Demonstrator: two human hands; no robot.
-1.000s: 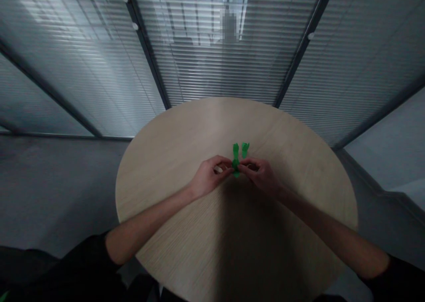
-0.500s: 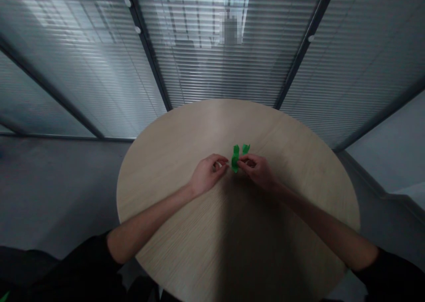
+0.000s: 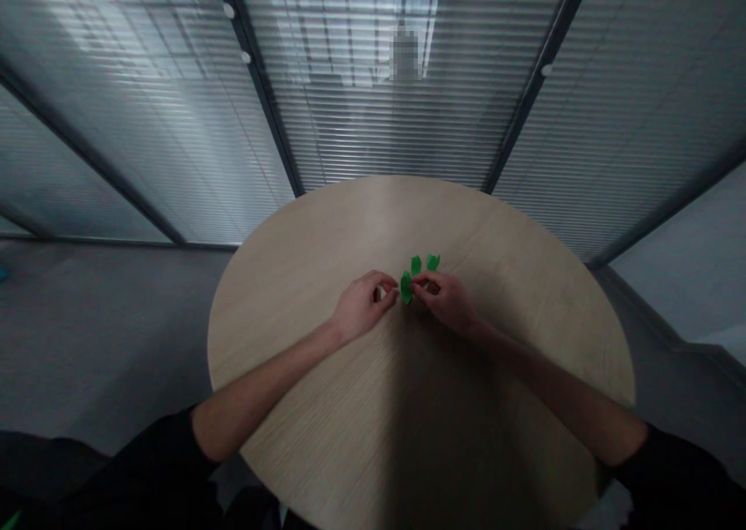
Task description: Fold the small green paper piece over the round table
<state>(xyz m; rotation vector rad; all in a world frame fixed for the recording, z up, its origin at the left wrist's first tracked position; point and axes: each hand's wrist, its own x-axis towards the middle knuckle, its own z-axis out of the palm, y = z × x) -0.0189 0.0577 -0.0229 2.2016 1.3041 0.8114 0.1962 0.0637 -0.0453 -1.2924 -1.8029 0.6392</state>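
My right hand (image 3: 446, 301) pinches a small green piece (image 3: 406, 287) between thumb and fingertips, above the middle of the round wooden table (image 3: 303, 281). The piece stands upright in view, narrow towards its ends; what kind of thing it is I cannot make out. Curled on its other side is my left hand (image 3: 364, 305), thumb and index tips drawn together right at the left edge of the piece. Whether those tips grip it is too small to tell. Just beyond my right fingers lie a second green piece (image 3: 416, 264) and a third green piece (image 3: 433, 261).
Glass panels with horizontal blinds (image 3: 385, 137) rise behind the table's far edge, split by dark frames (image 3: 265, 87). Grey floor (image 3: 116, 320) shows at the left. A dark shadow falls across the near part of the tabletop.
Both hands have shifted slightly left, and the held green piece has moved left with them. It now stands apart in view from the second piece, which it overlapped before.
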